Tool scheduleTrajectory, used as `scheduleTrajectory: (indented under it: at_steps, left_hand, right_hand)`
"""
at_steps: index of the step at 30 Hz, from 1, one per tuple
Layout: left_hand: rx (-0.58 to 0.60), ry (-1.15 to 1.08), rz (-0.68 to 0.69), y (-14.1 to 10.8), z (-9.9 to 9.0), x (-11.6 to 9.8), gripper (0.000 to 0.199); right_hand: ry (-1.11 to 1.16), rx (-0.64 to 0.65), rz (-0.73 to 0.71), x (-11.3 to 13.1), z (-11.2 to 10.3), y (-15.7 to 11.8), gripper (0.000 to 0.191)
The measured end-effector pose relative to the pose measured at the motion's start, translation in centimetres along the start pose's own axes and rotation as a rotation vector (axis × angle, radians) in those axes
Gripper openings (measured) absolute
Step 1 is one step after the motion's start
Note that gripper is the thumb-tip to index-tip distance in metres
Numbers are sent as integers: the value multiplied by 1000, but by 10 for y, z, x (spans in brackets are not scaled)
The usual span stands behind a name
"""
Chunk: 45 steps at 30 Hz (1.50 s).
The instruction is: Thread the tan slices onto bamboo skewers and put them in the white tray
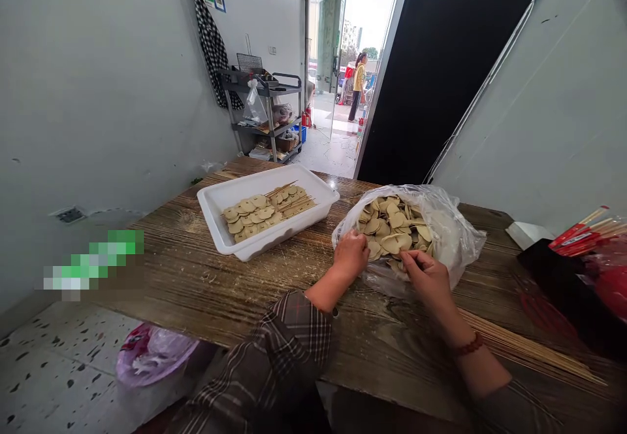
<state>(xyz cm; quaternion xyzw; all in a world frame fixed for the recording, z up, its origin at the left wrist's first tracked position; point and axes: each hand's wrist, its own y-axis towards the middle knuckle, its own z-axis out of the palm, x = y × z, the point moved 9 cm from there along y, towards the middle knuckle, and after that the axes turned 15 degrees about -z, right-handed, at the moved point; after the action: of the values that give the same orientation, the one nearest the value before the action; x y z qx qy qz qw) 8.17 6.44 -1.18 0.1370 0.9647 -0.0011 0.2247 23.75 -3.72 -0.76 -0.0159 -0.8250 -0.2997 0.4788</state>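
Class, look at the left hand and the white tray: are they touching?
Apart. The head view shows a strip of wooden tabletop between the left hand and the near side of the white tray.

Wooden table [196, 290], brown, dark-streaked grain; on it a white tray [289, 229] left of centre, open clear plastic bag [455, 231] near its right end, bundle of thin sticks [533, 349] toward the right front, black box [558, 283] beyond them

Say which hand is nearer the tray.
Left. The left hand is to the right of the tray, at the near left edge of the bag; the right hand is farther right, at the bag's near side.
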Motion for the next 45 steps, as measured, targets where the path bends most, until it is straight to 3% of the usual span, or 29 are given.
scheduleTrajectory:
  at_steps: [9,13,20,31,37,41,45]
  left_hand:
    - [-8,84,67,-4,-2,-9,22]
    - [11,-58,28,5,0,0,25]
    - [-2,-247,4,13,-3,7,8]
    - [-74,117,106,-5,-13,-10,29]
    - [-101,184,210,-12,-13,-21,31]
    - [-157,70,269,-15,-20,-27,20]
    - [-107,-257,158,-5,-23,-12,8]
  right_hand:
    - [-56,-21,-37,5,-4,3,38]
    - [-58,-37,-77,15,-7,5,35]
    - [-9,-35,-75,21,-8,8,30]
    - [-31,15,-107,21,-2,8,33]
    - [-53,28,-120,25,-1,8,35]
    - [-59,34,-149,27,0,8,33]
    - [-69,35,-158,24,-1,9,34]
